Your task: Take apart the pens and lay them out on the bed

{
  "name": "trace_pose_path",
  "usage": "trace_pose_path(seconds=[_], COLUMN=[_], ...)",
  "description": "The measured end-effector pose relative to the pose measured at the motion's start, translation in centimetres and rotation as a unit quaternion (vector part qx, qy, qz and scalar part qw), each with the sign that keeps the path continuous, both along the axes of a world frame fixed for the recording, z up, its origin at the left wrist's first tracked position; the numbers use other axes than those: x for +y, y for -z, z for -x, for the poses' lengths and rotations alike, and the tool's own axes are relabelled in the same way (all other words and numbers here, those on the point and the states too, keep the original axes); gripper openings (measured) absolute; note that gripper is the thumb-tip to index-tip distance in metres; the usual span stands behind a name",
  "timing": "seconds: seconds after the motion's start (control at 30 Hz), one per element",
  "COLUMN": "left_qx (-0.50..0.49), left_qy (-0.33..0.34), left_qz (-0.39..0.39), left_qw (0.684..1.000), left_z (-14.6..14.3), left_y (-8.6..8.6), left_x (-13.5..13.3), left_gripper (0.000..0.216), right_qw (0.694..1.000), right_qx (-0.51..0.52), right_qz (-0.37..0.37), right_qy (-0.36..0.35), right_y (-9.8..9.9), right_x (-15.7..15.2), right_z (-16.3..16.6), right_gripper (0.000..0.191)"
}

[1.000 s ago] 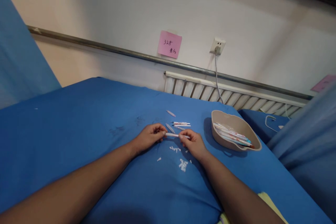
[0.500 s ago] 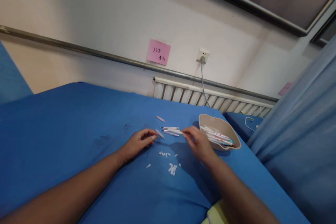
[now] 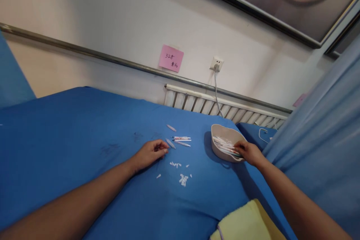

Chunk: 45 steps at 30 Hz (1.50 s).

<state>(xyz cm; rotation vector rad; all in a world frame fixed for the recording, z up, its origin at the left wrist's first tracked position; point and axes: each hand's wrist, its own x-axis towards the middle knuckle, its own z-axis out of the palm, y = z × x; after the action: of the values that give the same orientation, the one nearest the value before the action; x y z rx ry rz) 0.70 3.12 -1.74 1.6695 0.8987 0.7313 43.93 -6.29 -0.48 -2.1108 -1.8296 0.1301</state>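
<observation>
My left hand [image 3: 153,153] rests on the blue sheet, its fingers loosely curled and the thumb apart, nothing visible in it. Just beyond its fingertips lies a pale pen barrel [image 3: 170,143]. Another short pinkish barrel [image 3: 171,128] is farther back. Thin white pen refills [image 3: 181,138] and a pen part with a pointed tip [image 3: 182,143] lie side by side to the right. At the beige basket [image 3: 228,133], my right hand [image 3: 249,152] reaches over the right rim, its fingers closed on a pen among several pens [image 3: 225,145]. Its fingertips are partly hidden.
Small white cone-shaped pieces lie in a row [image 3: 175,164] and a heap [image 3: 183,180], with a few strays. Yellow cloth [image 3: 244,223] is at the front edge. A blue curtain [image 3: 317,146] hangs on the right. Behind the bed are a radiator [image 3: 194,102] and a plugged-in cable [image 3: 216,90].
My right hand has moved right, from beside the refills to inside the basket. The left hand has stayed in nearly the same place. More of the yellow cloth shows.
</observation>
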Motion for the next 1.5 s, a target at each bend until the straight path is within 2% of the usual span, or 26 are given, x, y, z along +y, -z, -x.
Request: trace_pose_path(seconds=[0.07, 0.17, 0.23, 0.3, 0.37, 0.47, 0.53, 0.63, 0.73, 0.83, 1.03, 1.17, 1.3, 1.43, 1.5], left_qx=[-0.007, -0.022, -0.033, -0.055, -0.079, -0.082, -0.083, -0.086, -0.091, -0.092, -0.083, -0.066, -0.04, -0.007, 0.041], left_qy=[-0.004, -0.014, -0.031, -0.052, -0.066, -0.071, -0.072, -0.075, -0.075, -0.076, -0.073, -0.07, -0.071, -0.052, -0.018], left_qz=[0.002, 0.012, 0.018, 0.024, 0.033, 0.029, 0.026, 0.022, 0.025, 0.029, 0.017, -0.006, -0.057, -0.133, -0.218], left_qw=[1.0, 1.0, 0.999, 0.997, 0.994, 0.994, 0.994, 0.993, 0.993, 0.992, 0.994, 0.995, 0.995, 0.99, 0.975], left_z=[0.0, -0.2, -0.3, -0.3, -0.3, -0.1, 0.1, 0.3, 0.5, 0.9, 0.9, 0.7, 0.8, 1.1, 1.0], left_y=[-0.1, 0.0, 0.2, 0.6, 1.0, 1.6, 1.9, 2.3, 2.5, 2.6, 2.7, 2.9, 2.7, 2.0, 1.7], left_x=[-0.1, -0.1, 0.1, 0.4, 0.8, 1.1, 1.2, 1.4, 1.5, 1.7, 2.2, 2.4, 2.5, 2.2, 2.0], left_gripper=[0.029, 0.028, 0.027, 0.025, 0.024, 0.023, 0.02, 0.015, 0.012, 0.011, 0.013, 0.013, 0.017, 0.018, 0.027], right_qw=[0.999, 0.99, 0.98, 0.979, 0.983, 0.992, 0.994, 0.994, 0.991, 0.983, 0.958, 0.947, 0.946, 0.949, 0.946], right_qx=[-0.032, -0.087, -0.079, -0.037, 0.022, 0.07, 0.085, 0.105, 0.128, 0.169, 0.262, 0.294, 0.3, 0.293, 0.291], right_qz=[-0.01, -0.107, -0.169, -0.169, -0.115, -0.061, -0.046, -0.032, -0.022, 0.007, 0.047, 0.044, 0.002, -0.098, -0.14], right_qy=[-0.004, -0.024, -0.062, -0.108, -0.138, -0.087, -0.052, -0.025, -0.042, -0.073, -0.104, -0.12, -0.12, -0.065, -0.031], right_y=[-0.5, -1.9, -2.7, -2.7, -1.8, 0.7, 2.3, 3.8, 4.4, 4.6, 4.9, 5.2, 5.4, 5.6, 5.9], right_x=[0.2, 0.8, 1.8, 3.4, 5.9, 10.5, 13.5, 16.7, 17.9, 17.5, 14.4, 11.9, 9.7, 8.6, 8.2], right_z=[0.5, 3.1, 6.5, 10.9, 15.5, 21.3, 23.9, 26.0, 26.5, 25.9, 24.1, 24.5, 25.1, 23.5, 21.9], right_gripper=[0.021, 0.022, 0.021, 0.02, 0.019, 0.02, 0.025, 0.029, 0.015, 0.009, 0.006, 0.008, 0.011, 0.021, 0.024])
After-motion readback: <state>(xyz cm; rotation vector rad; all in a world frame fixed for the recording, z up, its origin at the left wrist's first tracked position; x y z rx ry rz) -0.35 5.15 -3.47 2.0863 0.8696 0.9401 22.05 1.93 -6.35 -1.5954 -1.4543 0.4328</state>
